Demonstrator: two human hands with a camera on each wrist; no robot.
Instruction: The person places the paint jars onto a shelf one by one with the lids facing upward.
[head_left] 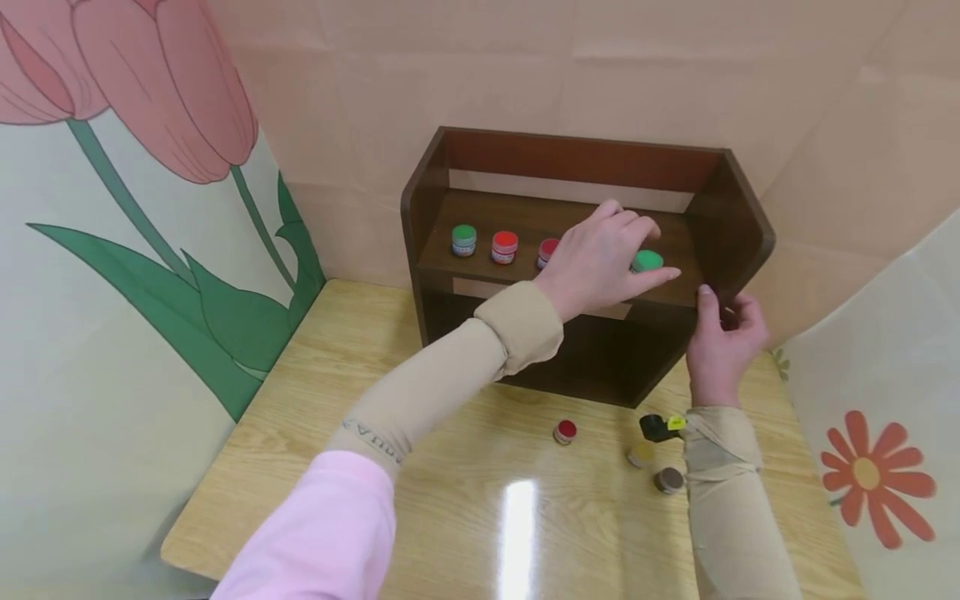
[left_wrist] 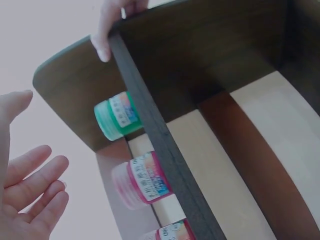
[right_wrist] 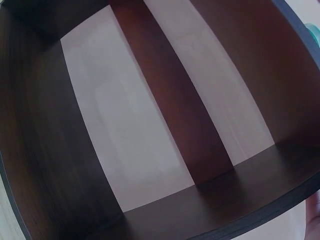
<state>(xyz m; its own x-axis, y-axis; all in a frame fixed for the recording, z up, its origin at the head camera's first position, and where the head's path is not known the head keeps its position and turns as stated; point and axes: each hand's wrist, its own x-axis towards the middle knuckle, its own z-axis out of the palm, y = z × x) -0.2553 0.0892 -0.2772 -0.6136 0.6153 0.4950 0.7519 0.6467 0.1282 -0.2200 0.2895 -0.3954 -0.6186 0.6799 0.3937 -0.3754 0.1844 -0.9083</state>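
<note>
My left hand (head_left: pixel 600 258) hovers before the upper shelf with fingers loosely bent and nothing held. Just beyond its thumb stands a green paint jar (head_left: pixel 647 260); in the left wrist view the fingers are apart from this green jar (left_wrist: pixel 117 116) and a pink jar (left_wrist: pixel 142 181) beside it. A green jar (head_left: pixel 463 240), a red jar (head_left: pixel 505 247) and a partly covered dark red jar (head_left: pixel 547 252) stand further left on that shelf. My right hand (head_left: pixel 726 342) grips the right side panel of the dark wooden shelf unit (head_left: pixel 738 217), thumb at the front edge.
On the wooden table (head_left: pixel 450 500) before the unit stand a dark red jar (head_left: pixel 566 431), a yellow jar (head_left: pixel 641 454) and a dark brown jar (head_left: pixel 668 481). A black device (head_left: pixel 660 427) with a yellow label sits at the right wrist. A flowered backdrop (head_left: pixel 172 267) rises on the left.
</note>
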